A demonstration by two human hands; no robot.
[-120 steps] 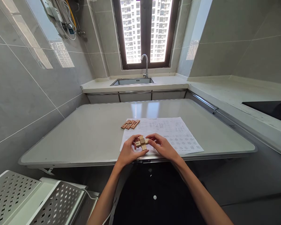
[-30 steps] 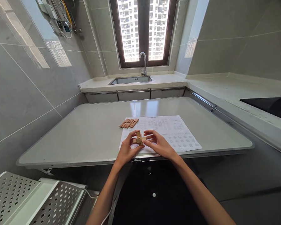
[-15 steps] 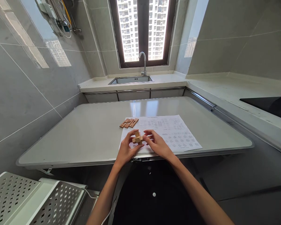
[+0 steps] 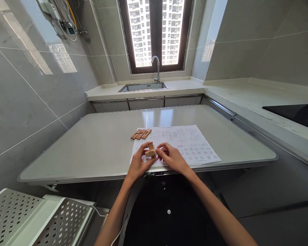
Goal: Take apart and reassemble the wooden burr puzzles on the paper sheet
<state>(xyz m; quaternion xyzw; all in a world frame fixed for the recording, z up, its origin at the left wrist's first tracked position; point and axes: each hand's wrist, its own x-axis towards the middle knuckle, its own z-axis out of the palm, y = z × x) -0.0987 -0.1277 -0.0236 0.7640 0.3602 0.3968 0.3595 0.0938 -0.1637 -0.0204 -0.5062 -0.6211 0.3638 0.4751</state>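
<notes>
A small wooden interlocking burr puzzle [image 4: 150, 153] with crossing light-brown bars is held just above the paper near the table's front edge. My left hand [image 4: 140, 160] is closed around its left side, fingers over the top and thumb below. At the puzzle's right end, my right hand [image 4: 171, 156] has its fingers curled in, thumb and fingertips pinching the end of a bar. The other fingers of that hand are partly hidden. Under both hands lies a white instruction sheet [image 4: 192, 140] printed with small diagrams. Several flat notched wooden pieces [image 4: 141, 134] rest at its upper left corner.
The pale folding table [image 4: 100, 147] has a rounded front edge close to my body. Behind it are a counter with a sink [image 4: 143, 87] and a faucet [image 4: 157, 70], below a window. A white perforated rack [image 4: 41, 218] stands at lower left.
My right fingers have curled in more at the puzzle's right end, and the puzzle has turned slightly. My left hand keeps its hold. The flat wooden pieces have not moved.
</notes>
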